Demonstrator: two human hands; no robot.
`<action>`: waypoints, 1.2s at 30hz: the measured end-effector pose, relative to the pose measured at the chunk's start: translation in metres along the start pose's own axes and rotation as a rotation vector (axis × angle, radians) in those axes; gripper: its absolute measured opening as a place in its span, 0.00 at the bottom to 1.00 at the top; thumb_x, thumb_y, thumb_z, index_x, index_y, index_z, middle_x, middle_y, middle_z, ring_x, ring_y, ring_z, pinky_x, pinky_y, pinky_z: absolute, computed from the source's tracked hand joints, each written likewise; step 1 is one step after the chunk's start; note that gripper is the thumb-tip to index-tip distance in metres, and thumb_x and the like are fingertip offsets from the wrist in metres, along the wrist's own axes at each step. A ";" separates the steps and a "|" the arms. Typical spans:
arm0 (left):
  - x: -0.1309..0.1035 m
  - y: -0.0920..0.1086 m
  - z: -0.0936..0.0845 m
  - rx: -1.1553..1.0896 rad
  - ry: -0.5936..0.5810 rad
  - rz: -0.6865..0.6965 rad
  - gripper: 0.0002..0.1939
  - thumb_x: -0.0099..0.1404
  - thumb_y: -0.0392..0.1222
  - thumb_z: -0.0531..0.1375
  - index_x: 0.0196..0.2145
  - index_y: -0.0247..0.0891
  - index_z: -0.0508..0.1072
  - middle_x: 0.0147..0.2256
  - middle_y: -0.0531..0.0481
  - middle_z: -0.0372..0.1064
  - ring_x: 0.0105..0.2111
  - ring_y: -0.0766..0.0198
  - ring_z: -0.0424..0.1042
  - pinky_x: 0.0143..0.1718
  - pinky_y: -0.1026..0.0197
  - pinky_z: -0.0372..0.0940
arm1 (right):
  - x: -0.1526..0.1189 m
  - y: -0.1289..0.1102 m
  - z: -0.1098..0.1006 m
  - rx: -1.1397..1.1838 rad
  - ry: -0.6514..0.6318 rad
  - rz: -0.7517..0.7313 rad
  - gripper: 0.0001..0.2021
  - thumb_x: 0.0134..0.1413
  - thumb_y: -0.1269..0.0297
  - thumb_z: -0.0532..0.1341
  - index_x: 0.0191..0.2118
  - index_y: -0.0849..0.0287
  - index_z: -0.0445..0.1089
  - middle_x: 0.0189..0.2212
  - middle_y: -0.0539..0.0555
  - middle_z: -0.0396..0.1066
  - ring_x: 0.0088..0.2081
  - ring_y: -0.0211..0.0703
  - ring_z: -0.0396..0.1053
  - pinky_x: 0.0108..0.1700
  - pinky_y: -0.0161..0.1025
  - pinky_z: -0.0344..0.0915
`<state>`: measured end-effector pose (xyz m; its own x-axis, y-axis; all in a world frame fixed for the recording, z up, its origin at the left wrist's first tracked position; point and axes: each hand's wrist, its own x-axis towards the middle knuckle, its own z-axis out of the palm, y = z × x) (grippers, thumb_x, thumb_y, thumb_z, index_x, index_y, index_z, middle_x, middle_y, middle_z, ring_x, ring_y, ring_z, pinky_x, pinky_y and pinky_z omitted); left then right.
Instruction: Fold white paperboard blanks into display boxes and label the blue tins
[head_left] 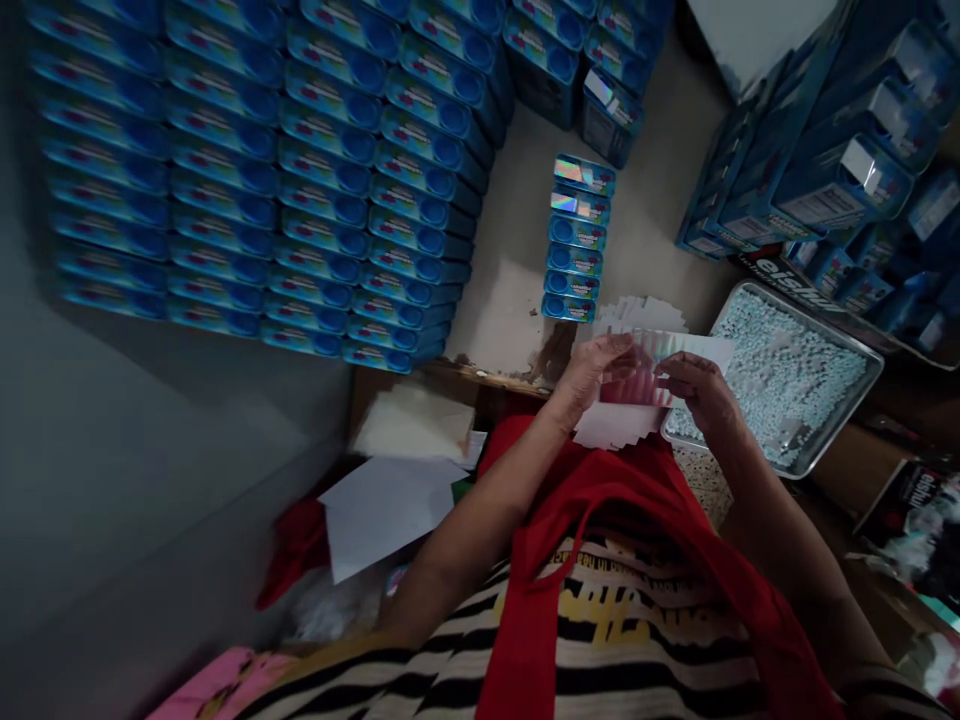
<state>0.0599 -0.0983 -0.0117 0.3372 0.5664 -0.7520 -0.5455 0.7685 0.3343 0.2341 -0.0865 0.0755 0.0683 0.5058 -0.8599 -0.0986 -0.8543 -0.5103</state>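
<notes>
The left hand [592, 375] is pinching a glossy pink-and-white printed sheet [628, 391]; the right hand [701, 385] is holding its fingertips close together at the sheet's three o'clock side, and whether they are gripping anything, I cannot tell. At eleven o'clock from the hands, six narrow blue boxes [576, 258] are standing in a row: the farthest two are bearing shiny silver patches [566, 203], so four are seemingly remaining
</notes>
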 end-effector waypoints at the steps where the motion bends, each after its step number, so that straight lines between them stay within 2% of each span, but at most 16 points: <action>1: 0.000 0.001 0.001 -0.014 -0.002 -0.010 0.32 0.47 0.62 0.79 0.39 0.34 0.80 0.38 0.43 0.80 0.35 0.61 0.79 0.41 0.58 0.74 | 0.000 -0.002 0.000 -0.010 -0.002 0.001 0.16 0.33 0.54 0.78 0.26 0.57 0.76 0.26 0.48 0.75 0.23 0.31 0.63 0.30 0.34 0.67; 3: -0.002 0.003 0.003 -0.038 0.040 0.011 0.30 0.45 0.58 0.80 0.37 0.35 0.79 0.35 0.46 0.79 0.34 0.63 0.79 0.40 0.59 0.73 | 0.000 -0.005 0.002 -0.032 -0.010 0.010 0.17 0.31 0.53 0.79 0.26 0.57 0.77 0.27 0.49 0.76 0.25 0.33 0.67 0.30 0.34 0.68; 6: -0.010 0.008 0.002 -0.018 0.149 0.112 0.27 0.43 0.54 0.80 0.33 0.36 0.77 0.32 0.50 0.78 0.31 0.65 0.77 0.38 0.60 0.73 | 0.004 -0.010 0.010 -0.061 -0.014 -0.011 0.17 0.29 0.54 0.80 0.24 0.57 0.76 0.23 0.48 0.73 0.24 0.34 0.66 0.29 0.35 0.67; 9: -0.018 0.026 -0.001 0.098 0.276 0.300 0.19 0.51 0.52 0.77 0.33 0.37 0.79 0.30 0.52 0.77 0.30 0.65 0.75 0.38 0.60 0.72 | 0.022 -0.017 0.030 -0.121 0.007 -0.119 0.17 0.32 0.52 0.78 0.24 0.57 0.76 0.20 0.46 0.70 0.23 0.35 0.64 0.27 0.36 0.63; 11: -0.016 0.047 -0.007 0.203 0.400 0.474 0.13 0.57 0.49 0.73 0.33 0.38 0.81 0.29 0.52 0.77 0.30 0.65 0.74 0.38 0.61 0.71 | 0.044 -0.025 0.051 -0.179 0.035 -0.244 0.17 0.36 0.50 0.76 0.25 0.57 0.76 0.20 0.46 0.69 0.23 0.35 0.63 0.28 0.36 0.61; 13: -0.007 0.073 -0.017 0.304 0.506 0.626 0.09 0.60 0.47 0.71 0.33 0.38 0.82 0.30 0.51 0.78 0.32 0.64 0.75 0.39 0.62 0.70 | 0.071 -0.038 0.074 -0.252 0.076 -0.383 0.16 0.38 0.50 0.75 0.25 0.57 0.77 0.21 0.46 0.70 0.25 0.36 0.64 0.30 0.36 0.61; 15: 0.011 0.101 -0.028 0.383 0.556 0.716 0.08 0.61 0.44 0.70 0.33 0.37 0.83 0.30 0.51 0.79 0.32 0.63 0.76 0.39 0.62 0.69 | 0.098 -0.051 0.097 -0.356 0.119 -0.502 0.15 0.42 0.50 0.72 0.26 0.58 0.77 0.23 0.48 0.72 0.28 0.38 0.67 0.33 0.36 0.63; 18: 0.042 0.133 -0.045 0.446 0.561 0.763 0.06 0.60 0.42 0.71 0.31 0.37 0.84 0.30 0.50 0.80 0.31 0.63 0.76 0.37 0.63 0.69 | 0.128 -0.065 0.119 -0.538 0.171 -0.589 0.15 0.49 0.51 0.68 0.27 0.58 0.78 0.24 0.50 0.74 0.32 0.43 0.72 0.36 0.38 0.66; 20: 0.060 0.144 -0.054 0.454 0.548 0.756 0.05 0.58 0.40 0.72 0.30 0.37 0.83 0.28 0.51 0.79 0.30 0.64 0.75 0.36 0.63 0.68 | 0.139 -0.069 0.127 -0.614 0.198 -0.590 0.14 0.51 0.51 0.66 0.27 0.58 0.77 0.24 0.50 0.74 0.33 0.43 0.72 0.37 0.38 0.67; 24: 0.076 0.147 -0.063 0.371 0.498 0.686 0.05 0.57 0.41 0.72 0.29 0.36 0.83 0.25 0.52 0.78 0.27 0.65 0.75 0.32 0.64 0.68 | 0.146 -0.068 0.131 -0.665 0.243 -0.577 0.14 0.53 0.52 0.64 0.28 0.58 0.77 0.24 0.49 0.73 0.32 0.43 0.72 0.38 0.38 0.67; 30: 0.076 0.143 -0.067 0.314 0.469 0.633 0.07 0.58 0.41 0.73 0.31 0.35 0.83 0.26 0.51 0.77 0.28 0.63 0.76 0.35 0.61 0.71 | 0.144 -0.067 0.134 -0.697 0.261 -0.580 0.13 0.53 0.53 0.64 0.28 0.58 0.77 0.24 0.49 0.73 0.31 0.43 0.71 0.38 0.39 0.66; 34: 0.086 0.135 -0.072 0.304 0.447 0.672 0.08 0.57 0.42 0.73 0.31 0.36 0.83 0.28 0.51 0.77 0.31 0.64 0.76 0.37 0.62 0.70 | 0.149 -0.065 0.135 -0.755 0.361 -0.567 0.12 0.51 0.53 0.66 0.28 0.57 0.75 0.26 0.50 0.73 0.32 0.44 0.71 0.40 0.41 0.65; 36: 0.097 0.127 -0.072 0.232 0.436 0.635 0.10 0.56 0.42 0.74 0.33 0.35 0.82 0.31 0.50 0.78 0.33 0.65 0.76 0.39 0.63 0.70 | 0.155 -0.061 0.132 -0.739 0.367 -0.580 0.14 0.50 0.50 0.68 0.31 0.57 0.73 0.28 0.51 0.73 0.35 0.46 0.71 0.42 0.42 0.65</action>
<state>-0.0318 0.0332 -0.0827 -0.3399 0.7860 -0.5163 -0.3430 0.4076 0.8463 0.1194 0.0599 -0.0272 0.2244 0.9053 -0.3607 0.6783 -0.4109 -0.6091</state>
